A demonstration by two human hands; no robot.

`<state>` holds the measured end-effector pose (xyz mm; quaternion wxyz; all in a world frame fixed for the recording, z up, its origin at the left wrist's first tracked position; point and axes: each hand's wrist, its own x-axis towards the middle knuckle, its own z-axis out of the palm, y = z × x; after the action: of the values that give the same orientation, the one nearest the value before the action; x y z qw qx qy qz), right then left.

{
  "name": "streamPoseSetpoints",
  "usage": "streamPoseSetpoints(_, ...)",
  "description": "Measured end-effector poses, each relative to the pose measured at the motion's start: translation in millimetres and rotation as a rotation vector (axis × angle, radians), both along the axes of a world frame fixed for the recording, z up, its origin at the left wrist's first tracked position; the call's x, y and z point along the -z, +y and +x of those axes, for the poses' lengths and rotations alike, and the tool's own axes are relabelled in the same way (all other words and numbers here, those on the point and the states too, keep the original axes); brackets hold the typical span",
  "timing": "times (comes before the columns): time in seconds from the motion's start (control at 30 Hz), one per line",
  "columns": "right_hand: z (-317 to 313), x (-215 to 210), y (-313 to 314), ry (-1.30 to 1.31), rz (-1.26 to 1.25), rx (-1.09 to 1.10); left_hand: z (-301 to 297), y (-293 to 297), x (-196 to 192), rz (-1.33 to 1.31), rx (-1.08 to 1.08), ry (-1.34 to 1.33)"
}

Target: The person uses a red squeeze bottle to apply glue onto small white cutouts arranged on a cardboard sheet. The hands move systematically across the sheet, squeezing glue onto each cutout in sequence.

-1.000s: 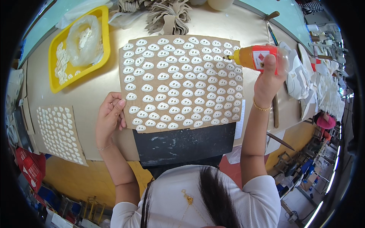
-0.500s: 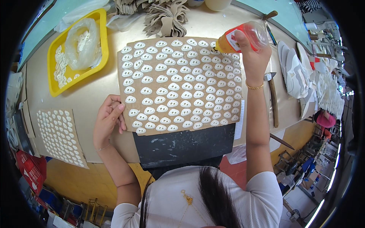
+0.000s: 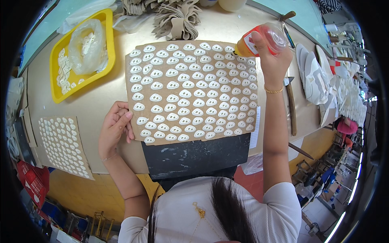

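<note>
A brown cardboard sheet [image 3: 142, 94] lies in front of me, covered with rows of small white rounded pieces [image 3: 187, 84], each with two holes. My right hand [image 3: 274, 60] is wrapped round a clear squeeze bottle [image 3: 259, 39] with a red label and orange-yellow contents. The bottle is tilted, its yellow nozzle pointing down-left over pieces near the sheet's far right corner. Whether the tip touches a piece, I cannot tell. At the sheet's left edge rests my left hand [image 3: 118, 123], its fingers partly bent and the fingertips by the cardboard.
A yellow tray [image 3: 56, 87] with loose white pieces and a plastic bag [image 3: 86, 46] stands far left. Another cardboard sheet of pieces [image 3: 65, 146] lies at left. Grey-brown cut pieces [image 3: 176, 20] are bunched at the back. A hammer [image 3: 291, 106] and white shoe-shaped parts [image 3: 316, 83] lie at right.
The bottle and my right hand have shifted slightly to the right along the sheet's far edge. My left hand stays at the left edge.
</note>
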<state>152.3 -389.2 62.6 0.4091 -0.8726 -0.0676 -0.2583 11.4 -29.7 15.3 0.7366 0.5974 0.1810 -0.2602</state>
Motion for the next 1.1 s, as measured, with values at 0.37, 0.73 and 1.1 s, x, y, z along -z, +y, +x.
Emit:
streamPoseSetpoints(0.37,-17,7,-7,-0.017,0.137,-0.023,-1,2,2,-0.007,-0.007,0.008)
streamPoseSetpoints(0.73,-16,15,8,-0.095,0.203,-0.061,-1,2,1,0.007,-0.002,0.0)
streamPoseSetpoints(1.1,-11,3,-18,-0.016,0.205,0.058,-1,0,1,0.001,-0.013,-0.004)
